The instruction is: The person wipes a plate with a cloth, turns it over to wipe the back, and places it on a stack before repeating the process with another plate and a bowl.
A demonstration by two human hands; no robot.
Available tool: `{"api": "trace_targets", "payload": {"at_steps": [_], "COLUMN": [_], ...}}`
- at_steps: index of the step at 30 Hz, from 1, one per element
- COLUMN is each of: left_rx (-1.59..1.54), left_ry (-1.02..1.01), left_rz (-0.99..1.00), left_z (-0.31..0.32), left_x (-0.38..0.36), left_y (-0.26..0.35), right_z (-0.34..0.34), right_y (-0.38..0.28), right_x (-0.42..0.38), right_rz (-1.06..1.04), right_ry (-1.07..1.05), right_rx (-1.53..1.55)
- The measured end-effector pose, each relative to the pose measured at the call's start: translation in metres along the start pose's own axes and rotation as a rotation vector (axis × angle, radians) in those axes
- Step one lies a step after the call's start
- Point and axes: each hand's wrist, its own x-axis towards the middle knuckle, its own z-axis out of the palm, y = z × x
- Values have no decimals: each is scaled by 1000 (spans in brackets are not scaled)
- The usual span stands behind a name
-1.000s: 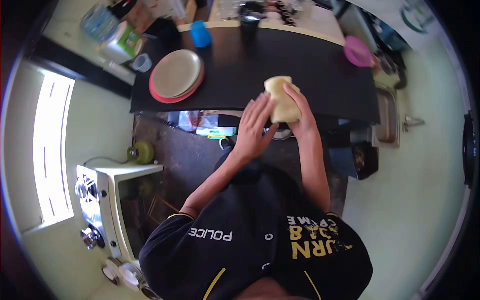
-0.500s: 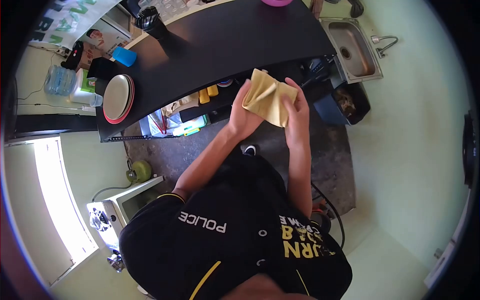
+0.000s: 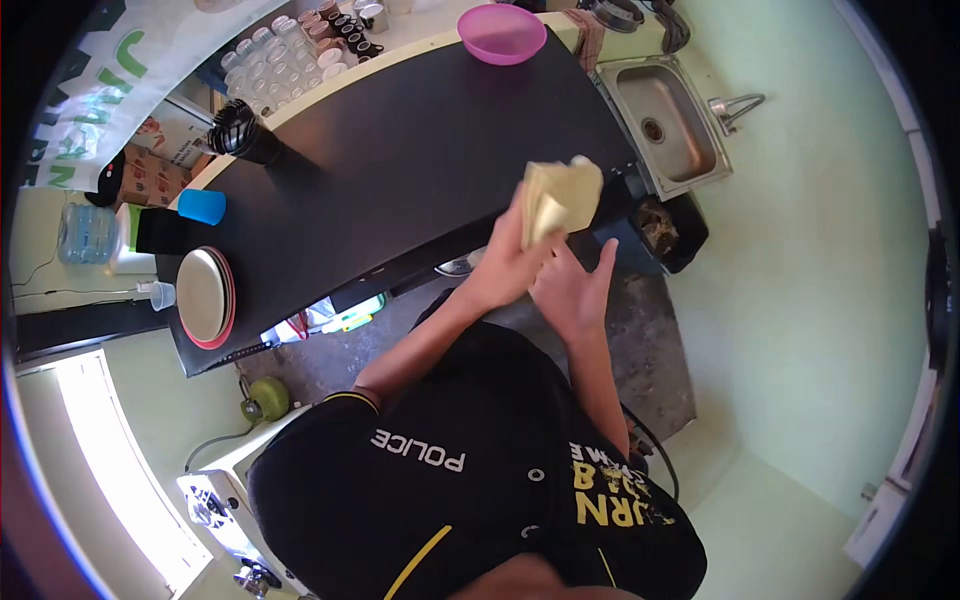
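A folded yellow cloth (image 3: 565,198) is held up over the counter's front edge, its outline smeared by motion. My left hand (image 3: 510,260) is closed around its lower left side. Just below the cloth, my right hand (image 3: 572,292) has its thumb stretched out to the right and its fingers apart. Its fingertips come close to the cloth and my left hand; whether they touch is hard to tell.
The dark counter (image 3: 400,150) carries a pink bowl (image 3: 502,35), stacked plates (image 3: 203,295), a blue cup (image 3: 202,207) and a black holder with utensils (image 3: 245,135). To the right are a steel sink (image 3: 665,125) and a bin (image 3: 665,225). Glass jars (image 3: 275,70) stand beyond.
The cloth has moved slightly right and been folded or bunched smaller. My right hand has let go of its right side and dropped below it. The view has shifted, showing more counter.
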Motion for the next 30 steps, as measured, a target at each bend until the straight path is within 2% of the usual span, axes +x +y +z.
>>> {"api": "trace_targets", "payload": {"at_steps": [1, 2, 3, 4, 5, 7, 8, 9, 11, 13, 15, 16, 17, 19, 20, 23, 24, 26, 27, 30], "left_rx": [106, 404, 729, 824, 919, 746, 584, 418, -66, 301, 596, 756, 914, 909, 910, 718, 751, 930, 1010, 1060], "left_ry": [-140, -220, -252, -230, -206, -299, -248, -192, 110, 519, 655, 640, 621, 510, 450, 146, 224, 343, 394, 365], "left_rz": [147, 271, 267, 308, 349, 281, 225, 180, 48, 14, -88, -190, -290, -404, -475, -559, -472, -168, -9, 119], "left_z": [-6, -13, -14, -12, -11, -37, -45, -54, -70, -103, -148, -171, -187, -192, -196, -238, -220, -189, -171, -92], "left_x": [12, 22, 24, 26, 32, 51, 66, 81, 123, 181, 237, 267, 290, 318, 324, 362, 357, 350, 344, 314], "left_y": [4, -4, 3, 3, 2, 0, -5, -10, -36, -54, -76, -92, -102, -79, -74, -114, -108, -113, -116, -79], "right_z": [5, 14, 26, 29, 24, 17, 25, 19, 5, 3, 1, 11, 12, 10, 14, 8, 0, 17, 16, -8], "right_y": [-1, -3, -4, -13, -25, -45, -46, -56, -81, -86, -92, -87, -87, -94, -97, -105, -119, -112, -113, -121], "right_x": [12, 23, 37, 51, 58, 71, 74, 75, 71, 76, 72, 75, 69, 62, 59, 43, 29, 32, 21, -37], "right_rz": [-103, -207, -312, -212, -218, -229, -321, -284, -212, -249, -251, -266, -271, -287, -280, -376, -343, -654, -701, -770], "right_ry": [206, 409, 610, 373, 369, 364, 436, 401, 328, 338, 321, 406, 406, 396, 485, 340, 232, 478, 505, 706], "right_rx": [-176, -353, -530, -513, -569, -680, -670, -704, -770, -795, -868, -977, -972, -964, -1004, -978, -808, -1029, -1080, -1084]}}
